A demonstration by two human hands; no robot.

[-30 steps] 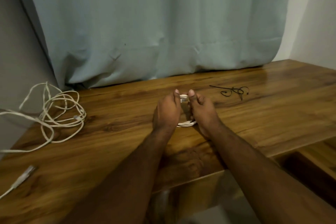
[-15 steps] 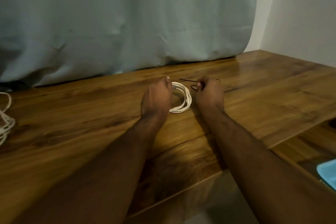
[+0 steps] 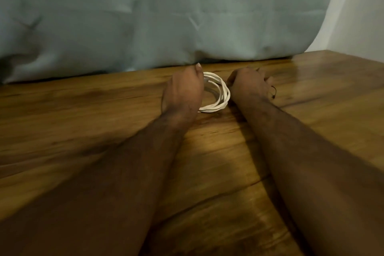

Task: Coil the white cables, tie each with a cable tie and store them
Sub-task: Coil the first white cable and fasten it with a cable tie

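A small coil of white cable (image 3: 220,95) lies on the wooden table (image 3: 83,114) between my hands. My left hand (image 3: 182,91) holds the coil's left side, fingers curled over it and hiding that part. My right hand (image 3: 247,83) sits just right of the coil with its fingers curled over thin black cable ties (image 3: 273,92); a short black end sticks out at the hand's right side. The frame is blurred, so the fingertips' grip is unclear.
A pale blue-grey curtain (image 3: 145,16) hangs along the table's back edge. A white wall (image 3: 361,10) rises at the right. Bare wood stretches to the left and right of my forearms.
My right hand left the coil and moved right onto the black ties. The view swung right and closer, so the loose white cable at the left went out of sight.
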